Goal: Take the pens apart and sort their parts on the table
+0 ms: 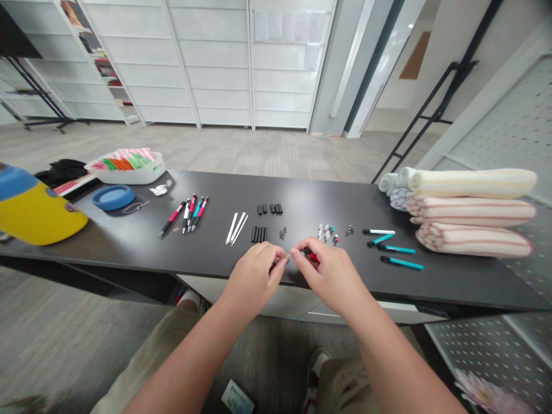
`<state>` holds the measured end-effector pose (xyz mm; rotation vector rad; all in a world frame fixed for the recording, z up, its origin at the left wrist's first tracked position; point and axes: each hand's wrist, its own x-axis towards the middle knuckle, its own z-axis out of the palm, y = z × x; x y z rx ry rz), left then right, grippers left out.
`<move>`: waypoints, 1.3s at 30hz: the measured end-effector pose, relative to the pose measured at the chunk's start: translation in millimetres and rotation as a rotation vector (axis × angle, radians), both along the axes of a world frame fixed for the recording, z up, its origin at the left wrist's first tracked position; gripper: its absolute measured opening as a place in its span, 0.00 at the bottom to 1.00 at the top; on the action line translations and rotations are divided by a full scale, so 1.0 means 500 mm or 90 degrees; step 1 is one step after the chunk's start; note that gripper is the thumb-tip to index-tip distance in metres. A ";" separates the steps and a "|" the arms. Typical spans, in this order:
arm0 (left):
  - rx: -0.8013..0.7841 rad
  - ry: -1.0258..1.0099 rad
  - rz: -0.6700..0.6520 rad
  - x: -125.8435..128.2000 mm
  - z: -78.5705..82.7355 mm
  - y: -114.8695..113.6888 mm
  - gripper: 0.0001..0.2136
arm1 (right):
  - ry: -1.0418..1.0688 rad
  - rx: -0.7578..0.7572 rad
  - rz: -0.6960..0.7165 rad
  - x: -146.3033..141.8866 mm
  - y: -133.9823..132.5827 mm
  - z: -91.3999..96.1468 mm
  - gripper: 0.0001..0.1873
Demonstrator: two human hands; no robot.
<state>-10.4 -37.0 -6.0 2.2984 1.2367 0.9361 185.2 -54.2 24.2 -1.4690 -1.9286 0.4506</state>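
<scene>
Above the table's front edge, my left hand (257, 269) and my right hand (330, 270) meet fingertip to fingertip. A red and black pen barrel (311, 255) is pinched in my right hand, mostly covered by the fingers. My left thumb and forefinger are closed on something small that I cannot make out. Just beyond the hands lie black rubber grips (259, 234), small dark springs (282, 233) and small pen parts (328, 233) in silver and colours. White pen refills (237, 229) lie to the left. On the right are several turquoise pen barrels (402, 263) and a white barrel (378, 232).
Several pens (194, 214) lie on the left of the dark table (207, 184). Further left are a blue ring-shaped lid (113, 197), a white basket (153, 171) and a yellow and blue object (34, 210). Rolled striped cloths (474, 238) are stacked at the right.
</scene>
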 end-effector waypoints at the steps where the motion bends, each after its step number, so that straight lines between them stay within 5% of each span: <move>1: 0.007 0.007 0.000 0.000 -0.001 0.000 0.05 | 0.022 0.016 -0.014 0.004 0.002 -0.001 0.13; 10: 0.004 0.035 0.013 0.004 -0.004 -0.001 0.05 | 0.182 0.267 -0.286 0.045 0.006 -0.004 0.26; 15: 0.012 0.048 0.018 0.004 -0.006 0.000 0.04 | -0.044 0.152 -0.104 0.042 0.012 -0.008 0.19; 20: 0.014 0.034 0.023 0.003 -0.001 0.000 0.05 | -0.063 0.182 -0.075 0.015 0.005 0.004 0.20; 25: 0.034 0.019 0.039 0.004 -0.004 -0.002 0.06 | -0.030 0.047 0.017 -0.009 0.002 -0.008 0.12; 35: 0.076 0.016 0.069 0.005 -0.018 -0.003 0.05 | -0.032 -0.002 -0.013 -0.008 -0.003 -0.008 0.09; 39: 0.079 0.028 0.063 0.010 -0.022 -0.002 0.08 | -0.160 0.049 -0.158 0.053 0.005 0.005 0.10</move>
